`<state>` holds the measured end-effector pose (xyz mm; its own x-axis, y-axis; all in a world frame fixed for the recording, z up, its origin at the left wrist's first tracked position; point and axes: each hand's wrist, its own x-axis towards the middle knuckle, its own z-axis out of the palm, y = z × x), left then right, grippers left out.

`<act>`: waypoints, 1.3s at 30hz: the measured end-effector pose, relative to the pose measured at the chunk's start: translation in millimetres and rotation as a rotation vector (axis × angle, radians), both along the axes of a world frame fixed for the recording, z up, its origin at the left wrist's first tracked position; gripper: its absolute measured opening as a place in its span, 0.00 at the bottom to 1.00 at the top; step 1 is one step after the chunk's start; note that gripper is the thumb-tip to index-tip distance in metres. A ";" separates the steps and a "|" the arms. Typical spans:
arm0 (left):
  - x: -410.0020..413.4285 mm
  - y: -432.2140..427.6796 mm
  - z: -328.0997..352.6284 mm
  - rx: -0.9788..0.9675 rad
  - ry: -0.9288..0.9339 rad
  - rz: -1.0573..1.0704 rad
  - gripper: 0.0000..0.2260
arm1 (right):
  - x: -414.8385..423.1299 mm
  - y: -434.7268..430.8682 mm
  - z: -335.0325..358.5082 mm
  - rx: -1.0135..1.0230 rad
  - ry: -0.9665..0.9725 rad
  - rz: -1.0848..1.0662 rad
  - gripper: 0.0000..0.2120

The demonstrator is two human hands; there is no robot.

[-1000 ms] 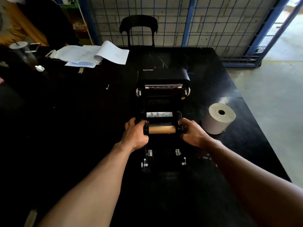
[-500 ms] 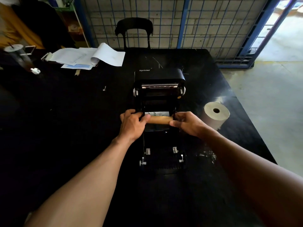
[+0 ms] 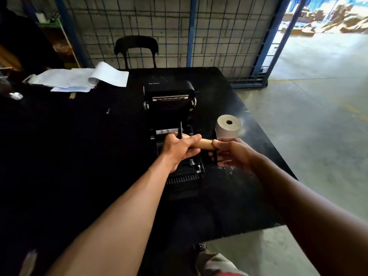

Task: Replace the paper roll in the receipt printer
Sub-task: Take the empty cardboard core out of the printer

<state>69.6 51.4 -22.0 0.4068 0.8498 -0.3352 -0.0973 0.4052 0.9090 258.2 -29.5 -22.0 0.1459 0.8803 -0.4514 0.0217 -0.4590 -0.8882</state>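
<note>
The black receipt printer [image 3: 169,90] stands open on the black table [image 3: 79,156], lid tipped back. Above its paper bay I hold the empty brown cardboard core [image 3: 206,144], which sits on a black spindle with flat end guides. My left hand [image 3: 179,149] is wrapped around the core's left half. My right hand [image 3: 232,153] grips the black end guide [image 3: 215,145] at the core's right end. A full white paper roll [image 3: 228,127] stands on end on the table, just right of the printer and behind my right hand.
Loose white papers [image 3: 79,78] lie at the table's far left. A black chair [image 3: 136,49] stands behind the table against a blue wire fence [image 3: 191,30]. The table's right edge runs close to the paper roll; concrete floor [image 3: 318,126] lies beyond.
Both hands have lifted the core and its spindle up out of the printer's bay. My right hand has shifted onto the right end guide. The camera view has tilted.
</note>
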 end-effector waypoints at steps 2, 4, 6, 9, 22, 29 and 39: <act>12.9 -21.1 -10.5 -0.018 0.015 -0.034 0.21 | 15.0 -23.8 -9.5 -0.067 0.025 -0.003 0.12; 26.1 -37.9 -20.2 -0.053 0.014 -0.046 0.20 | 32.8 -44.0 -18.9 -0.125 0.080 -0.014 0.12; 39.2 -49.2 -28.8 -0.095 0.003 -0.044 0.19 | 51.2 -60.9 -29.0 -0.157 0.130 -0.064 0.13; 60.1 -57.7 -38.0 -0.136 0.028 -0.034 0.18 | 78.4 -79.8 -48.3 -0.209 -0.041 -0.181 0.10; 129.8 -108.4 -92.0 -0.352 0.154 0.107 0.12 | 151.1 -114.3 -120.9 -0.470 -0.919 -0.069 0.24; 130.3 -109.0 -110.7 -0.438 0.167 0.158 0.09 | 164.0 -105.8 -139.5 -0.462 -0.893 -0.106 0.33; 148.1 -105.4 -106.6 -0.491 0.029 0.203 0.12 | 148.5 -95.2 -110.9 -0.253 -0.114 -0.187 0.21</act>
